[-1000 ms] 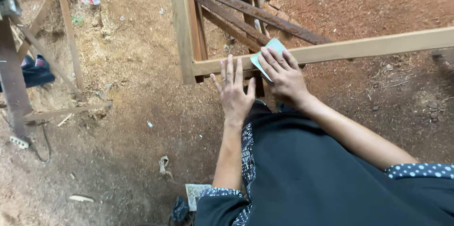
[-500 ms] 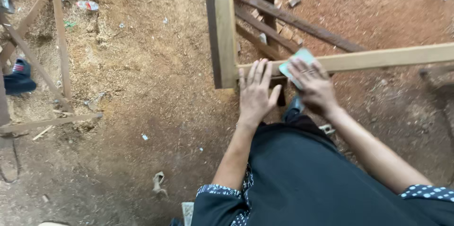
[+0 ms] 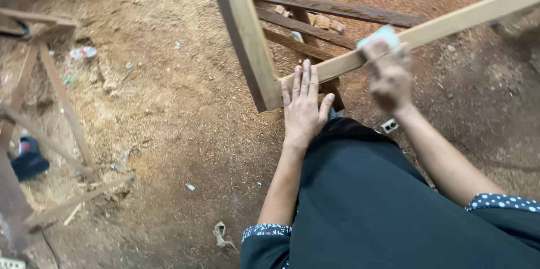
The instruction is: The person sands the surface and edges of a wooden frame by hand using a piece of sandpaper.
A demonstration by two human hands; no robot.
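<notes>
Left hand (image 3: pixel 302 106), centre of frame: flat and fully open, fingers together and pointing up-frame, fingertips resting on the pale rail (image 3: pixel 450 24) just beside its joint with the post (image 3: pixel 244 32). It grips nothing.

Right hand (image 3: pixel 388 75), right of centre: blurred, fingers curled down over a small pale green pad (image 3: pixel 381 36), pressing it against the top of the rail. How tightly it grips I cannot tell.

The rail runs from the post up to the right edge of the frame. The post slants from top centre down to the joint. Darker slats (image 3: pixel 337 7) lie behind, upper centre.

Floor (image 3: pixel 169 111): reddish dirt with sawdust, wood scraps and bits of litter. A second wooden frame (image 3: pixel 53 122) stands along the left edge. Black cloth (image 3: pixel 360 201) fills the lower right, with dotted cuffs at both sleeves.
</notes>
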